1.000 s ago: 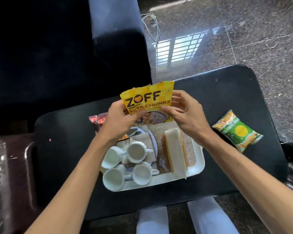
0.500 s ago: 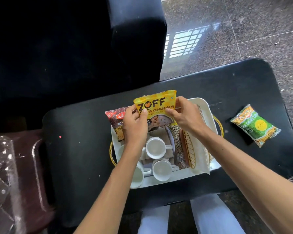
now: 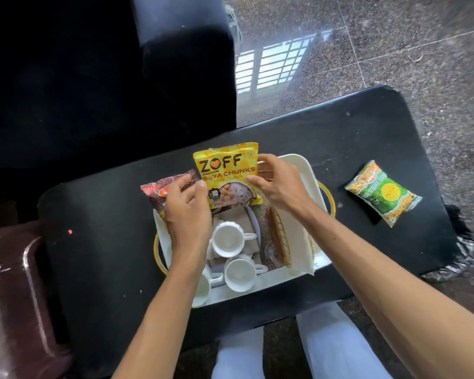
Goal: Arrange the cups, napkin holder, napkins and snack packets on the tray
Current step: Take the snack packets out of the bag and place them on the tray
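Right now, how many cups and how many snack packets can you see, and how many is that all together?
Cups: 3 in view, far cup, near cup, left cup partly hidden.
Snack packets: 3, yellow packet, red packet, green packet.
Total: 6.

The left hand (image 3: pixel 188 214) hides much of the red snack packet (image 3: pixel 159 191); its forearm covers part of one white cup (image 3: pixel 203 289) (lowest, lower centre). Fine print on the yellow ZOFF packet (image 3: pixel 226 173) and green packet (image 3: pixel 382 192) is unreadable
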Motion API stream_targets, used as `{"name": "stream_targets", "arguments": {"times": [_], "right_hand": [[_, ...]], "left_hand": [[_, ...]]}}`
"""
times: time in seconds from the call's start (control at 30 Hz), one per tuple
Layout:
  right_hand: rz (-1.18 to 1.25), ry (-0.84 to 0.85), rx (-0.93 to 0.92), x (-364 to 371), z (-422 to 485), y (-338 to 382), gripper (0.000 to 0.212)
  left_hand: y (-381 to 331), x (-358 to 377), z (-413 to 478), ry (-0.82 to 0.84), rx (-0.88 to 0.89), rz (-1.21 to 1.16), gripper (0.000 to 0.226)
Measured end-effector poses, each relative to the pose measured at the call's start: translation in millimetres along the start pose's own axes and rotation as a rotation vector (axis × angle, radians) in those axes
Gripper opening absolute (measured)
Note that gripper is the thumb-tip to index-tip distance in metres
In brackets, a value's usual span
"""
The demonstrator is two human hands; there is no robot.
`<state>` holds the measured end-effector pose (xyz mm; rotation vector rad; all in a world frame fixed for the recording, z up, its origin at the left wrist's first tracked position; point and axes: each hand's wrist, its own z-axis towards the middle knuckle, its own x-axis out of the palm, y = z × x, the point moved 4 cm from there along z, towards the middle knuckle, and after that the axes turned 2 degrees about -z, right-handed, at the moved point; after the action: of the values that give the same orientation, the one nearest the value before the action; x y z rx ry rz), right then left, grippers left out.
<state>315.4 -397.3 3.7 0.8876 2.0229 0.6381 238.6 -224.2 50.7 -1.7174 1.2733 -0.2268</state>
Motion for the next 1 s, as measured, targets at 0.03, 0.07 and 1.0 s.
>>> {"name": "stream_targets", "arguments": {"times": [0.03,0.07,1.0], "right_hand": [[0.02,-0.012,-0.005,-7,-4,-2,0.061],[0.042,-0.042,-0.017,-16,-10,-5,0.061],[1.333,-0.332,0.766,-112,-103,-208,0.033]], "left_hand": [[-4,4,-5,-0.009,0.036,-0.002,0.034],[-9,9,-12,-0.007,0.084,0.01,0.033],[-19,360,-73,0.97,0.739,1.245,0.036]]}}
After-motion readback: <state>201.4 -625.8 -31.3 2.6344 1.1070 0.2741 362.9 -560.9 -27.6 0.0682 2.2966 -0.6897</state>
